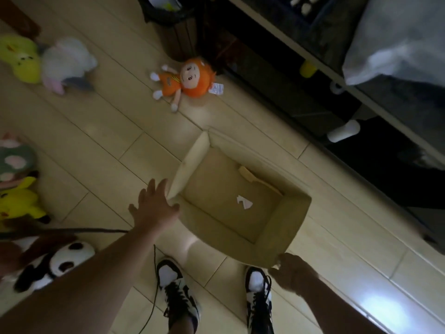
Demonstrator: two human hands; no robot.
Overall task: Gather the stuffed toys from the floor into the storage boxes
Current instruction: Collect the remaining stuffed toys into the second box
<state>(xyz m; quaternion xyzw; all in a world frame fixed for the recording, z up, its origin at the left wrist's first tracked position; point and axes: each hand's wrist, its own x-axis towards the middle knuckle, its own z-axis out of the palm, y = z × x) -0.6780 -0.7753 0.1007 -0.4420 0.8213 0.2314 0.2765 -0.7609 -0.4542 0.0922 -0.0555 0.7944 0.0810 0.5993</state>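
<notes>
The left hand (154, 207) reaches out from the lower left of the frame on a long bare forearm, fingers straight and spread, palm down, its fingertips at the near-left corner of the open cardboard box (295, 218), right by one upright flap; it grasps nothing. The right hand (290, 273) comes in from the lower right and holds the box's near corner, fingers curled around the edge of the cardboard wall. The box sits at the centre of the frame on the pale tiled floor (108, 131), tilted as seen from above, with a small white scrap of paper (244, 202) lying on its bottom. Below the box stand two black-and-white sneakers (177, 290), with a thin dark cord (154, 273) trailing across the tiles beside them. The stuffed toys lie well apart from both hands: an orange-haired doll (185, 80) at upper centre beyond the box, with a white sewn-in tag (216, 88) whose print is too small to read; a yellow-green plush (21, 59) touching a white and pink plush (67, 63) at upper left; a green spotted plush (14, 160) and a yellow plush (19, 203) at the left edge; a panda plush (55, 263) at lower left, just beside the left forearm. No brand or legible writing shows on the box.
</notes>
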